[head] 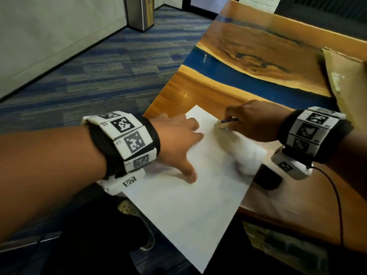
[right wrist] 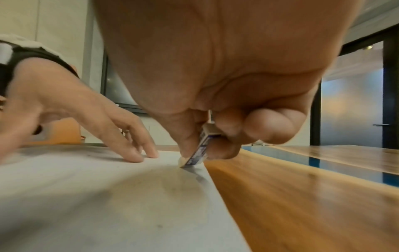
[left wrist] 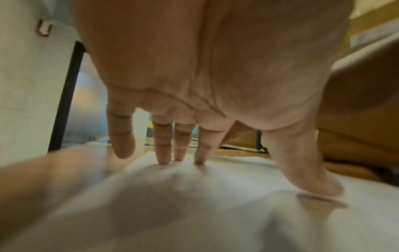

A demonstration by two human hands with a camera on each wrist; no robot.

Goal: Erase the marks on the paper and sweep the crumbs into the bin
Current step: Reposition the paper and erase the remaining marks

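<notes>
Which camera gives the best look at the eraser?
The right wrist view: the eraser, pinched by the right hand, touches the paper near its edge. The head view shows it small and blurred; the left wrist view misses it.

Both forearms are bare. Each wrist wears a black strap (head: pixel 153 133) with white square blocks (head: pixel 127 139) printed with black markers. A thin dark cable (head: pixel 337 197) hangs from the white camera unit (head: pixel 292 167) under the right wrist.

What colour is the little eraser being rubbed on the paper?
The eraser has a white tip in a blue printed sleeve, pinched by the right hand; clearest in the right wrist view.
</notes>
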